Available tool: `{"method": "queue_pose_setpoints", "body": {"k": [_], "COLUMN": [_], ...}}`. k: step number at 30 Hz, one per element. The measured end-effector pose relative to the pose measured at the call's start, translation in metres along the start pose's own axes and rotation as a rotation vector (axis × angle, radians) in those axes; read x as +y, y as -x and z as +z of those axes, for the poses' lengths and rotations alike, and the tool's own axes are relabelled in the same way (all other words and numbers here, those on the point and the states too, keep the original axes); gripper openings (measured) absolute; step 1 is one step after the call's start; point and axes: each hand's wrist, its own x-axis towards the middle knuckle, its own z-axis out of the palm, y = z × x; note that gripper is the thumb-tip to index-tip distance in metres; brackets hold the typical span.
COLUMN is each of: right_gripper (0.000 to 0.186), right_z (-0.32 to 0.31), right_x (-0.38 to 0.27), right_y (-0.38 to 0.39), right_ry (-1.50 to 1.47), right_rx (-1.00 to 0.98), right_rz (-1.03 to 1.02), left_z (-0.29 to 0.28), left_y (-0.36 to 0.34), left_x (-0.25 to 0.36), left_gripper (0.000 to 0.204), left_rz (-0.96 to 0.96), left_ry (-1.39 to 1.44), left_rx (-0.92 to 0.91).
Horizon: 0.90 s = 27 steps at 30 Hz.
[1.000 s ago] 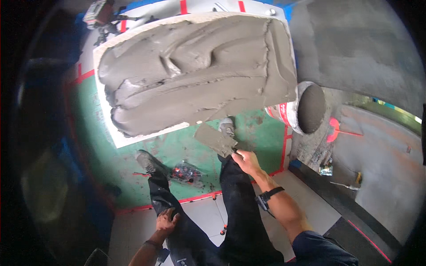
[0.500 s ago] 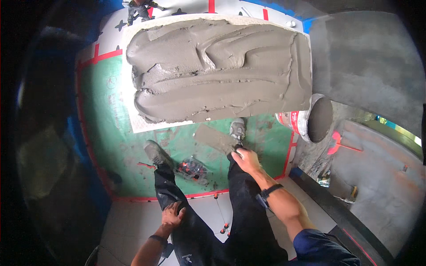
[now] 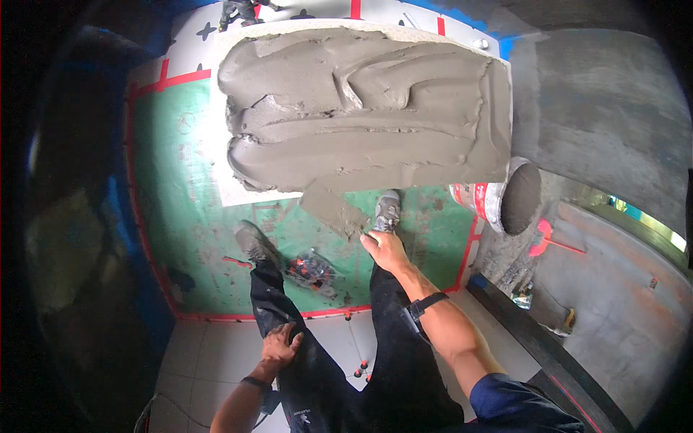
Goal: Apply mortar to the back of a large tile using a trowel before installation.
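Note:
My right hand point(image 3: 388, 249) is closed round the handle of a trowel, in front of my right leg. The trowel's flat blade point(image 3: 332, 211), smeared with grey mortar, points up and left. Its far end meets the near edge of a large pale tile panel point(image 3: 224, 189). Thick wet mortar point(image 3: 317, 151) covers most of that panel in ridges and folds. My left hand point(image 3: 280, 345) lies on my left thigh with its fingers apart and holds nothing.
A tipped bucket of mortar point(image 3: 497, 198) lies right of the panel. Between my feet is a clear bag of red and black pieces point(image 3: 312, 268). Green sheeting point(image 3: 170, 216) edged with red tape covers the floor. A pink-red tool point(image 3: 543, 237) is at right; someone's legs point(image 3: 240, 11) show beyond the panel.
My right hand and the trowel have moved forward and left, bringing the blade to the panel's near edge. The left hand stays on my thigh. The view has shifted slightly.

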Motion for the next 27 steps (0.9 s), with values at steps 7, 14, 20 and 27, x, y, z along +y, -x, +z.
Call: {"method": "queue_pose_setpoints", "body": {"k": [7, 14, 20, 27], "right_gripper": [0.040, 0.038, 0.037, 0.037], "right_z": [-0.015, 0.041, 0.034, 0.048], "right_x": [-0.035, -0.090, -0.068, -0.080], "right_y": [0.000, -0.045, 0.001, -0.020], "right_ry": [0.117, 0.183, 0.169, -0.674], "right_rx": [-0.055, 0.074, -0.079, -0.057], "right_rz": [-0.085, -0.132, -0.120, 0.300], "left_z": [-0.001, -0.006, -0.013, -0.026], "left_y": [-0.001, -0.001, 0.008, 0.011], "left_x": [0.002, 0.005, -0.014, -0.019], "left_gripper": [0.049, 0.051, 0.052, 0.051], "left_rz": [0.007, 0.030, 0.011, 0.047], "left_ry": [0.011, 0.037, 0.098, 0.156], "left_rx": [0.030, 0.043, 0.083, 0.136]}}
